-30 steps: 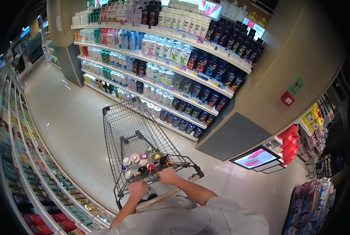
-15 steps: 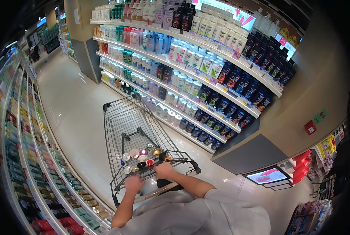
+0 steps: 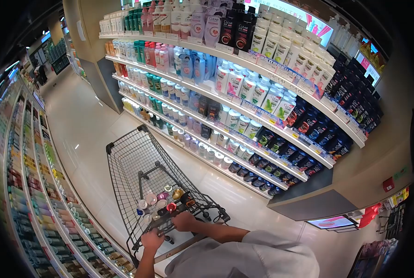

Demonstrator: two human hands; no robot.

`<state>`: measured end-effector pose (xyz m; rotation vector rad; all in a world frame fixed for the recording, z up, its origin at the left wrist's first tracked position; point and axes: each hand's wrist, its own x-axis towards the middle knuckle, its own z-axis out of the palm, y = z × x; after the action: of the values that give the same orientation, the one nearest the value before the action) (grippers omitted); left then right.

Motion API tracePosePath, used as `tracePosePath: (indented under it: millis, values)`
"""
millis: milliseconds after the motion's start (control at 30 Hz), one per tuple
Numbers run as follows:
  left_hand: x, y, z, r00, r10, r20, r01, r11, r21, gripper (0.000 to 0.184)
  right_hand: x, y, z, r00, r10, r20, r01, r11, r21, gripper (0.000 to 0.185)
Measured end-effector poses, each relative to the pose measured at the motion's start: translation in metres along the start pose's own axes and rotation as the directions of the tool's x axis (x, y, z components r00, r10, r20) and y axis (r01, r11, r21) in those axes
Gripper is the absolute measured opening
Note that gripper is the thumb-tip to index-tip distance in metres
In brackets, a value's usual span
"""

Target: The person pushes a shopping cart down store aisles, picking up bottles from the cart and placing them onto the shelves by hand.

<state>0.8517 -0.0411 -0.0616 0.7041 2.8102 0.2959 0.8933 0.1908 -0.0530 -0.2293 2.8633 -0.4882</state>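
A black wire shopping cart (image 3: 139, 160) stands in front of me, angled toward the upper left. My left hand (image 3: 152, 239) is closed on the dark bar at the cart's near end. To its right, my right hand (image 3: 185, 221) wraps round the same bar. The cart's light-brown handle (image 3: 179, 249) lies nearer my body, partly hidden by my arms. Several small bottles and jars sit in the near end of the basket, among them a gold one (image 3: 177, 194), a red one (image 3: 171, 207) and a pale pink one (image 3: 150, 199).
Shelves of shampoo bottles (image 3: 248, 88) curve along the right side of the aisle. Another long shelf of packaged goods (image 3: 54, 204) runs close on the left. A pillar (image 3: 93, 55) stands ahead, and a display screen (image 3: 332, 222) is low at the right. The tiled floor (image 3: 79, 125) leads between the shelves.
The shampoo shelves appear nearer and larger. The cart and both hands have shifted left and lower in view. Both hands keep their grip on the bar.
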Motion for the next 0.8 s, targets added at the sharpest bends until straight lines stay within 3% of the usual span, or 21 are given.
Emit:
tracePosePath:
  millis: [67, 267, 600, 800]
  values:
    - [0.026, -0.014, -0.001, 1.000, -0.018, -0.021, 0.017, 0.998, -0.053, 0.031, 0.033, 0.009, 0.004, 0.998, -0.042, -0.050, 0.043, 0.999, 0.007, 0.015]
    - [0.105, -0.032, -0.021, 0.996, -0.081, -0.026, 0.082, 0.997, 0.010, 0.031, 0.123, 0.044, -0.013, 0.988, -0.115, -0.106, 0.118, 0.993, 0.026, 0.014]
    - [0.216, -0.078, -0.043, 0.978, -0.089, -0.191, 0.082, 0.996, -0.043, 0.037, 0.258, 0.071, -0.064, 0.984, -0.166, -0.071, 0.160, 0.984, -0.074, 0.011]
    - [0.282, -0.109, -0.061, 0.970, -0.087, -0.227, 0.078, 0.996, -0.047, 0.033, 0.339, 0.077, -0.102, 0.982, -0.123, 0.142, 0.138, 0.985, -0.104, 0.019]
